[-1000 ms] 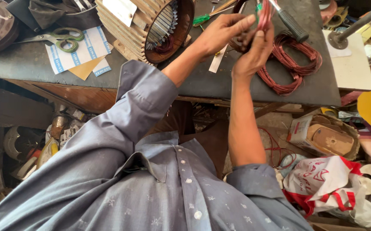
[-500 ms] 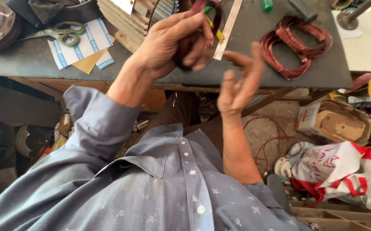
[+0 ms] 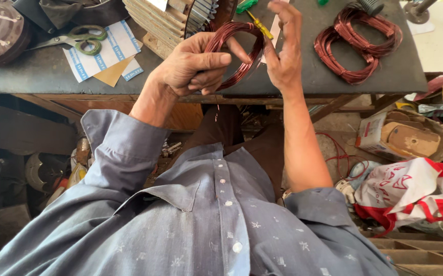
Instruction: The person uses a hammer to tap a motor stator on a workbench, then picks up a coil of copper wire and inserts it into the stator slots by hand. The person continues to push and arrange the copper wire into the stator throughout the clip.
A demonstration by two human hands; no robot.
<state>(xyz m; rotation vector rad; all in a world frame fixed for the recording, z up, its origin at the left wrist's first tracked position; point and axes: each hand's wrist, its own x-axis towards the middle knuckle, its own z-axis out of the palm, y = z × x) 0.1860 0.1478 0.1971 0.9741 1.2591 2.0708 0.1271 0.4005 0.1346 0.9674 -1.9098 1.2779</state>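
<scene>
My left hand point(image 3: 193, 66) grips a round coil of red-brown copper wire point(image 3: 234, 55), thumb across the top of the ring. My right hand point(image 3: 284, 48) stands upright beside the coil, its fingers spread and touching the ring's right edge. I hold the coil just above the near edge of the dark workbench point(image 3: 303, 84). A thin strand of wire hangs down from the coil.
Two more copper coils point(image 3: 357, 38) lie on the bench at right. A yellow-handled screwdriver point(image 3: 260, 24), a wound stator point(image 3: 180, 18), green scissors point(image 3: 78, 40) and paper slips point(image 3: 104, 53) sit behind. A white and red bag point(image 3: 410, 197) and a cardboard box point(image 3: 400, 135) lie on the floor.
The coil has opened from a bunched bundle in my left hand into a round ring. My right hand has risen from below the bench edge to the coil's right side.
</scene>
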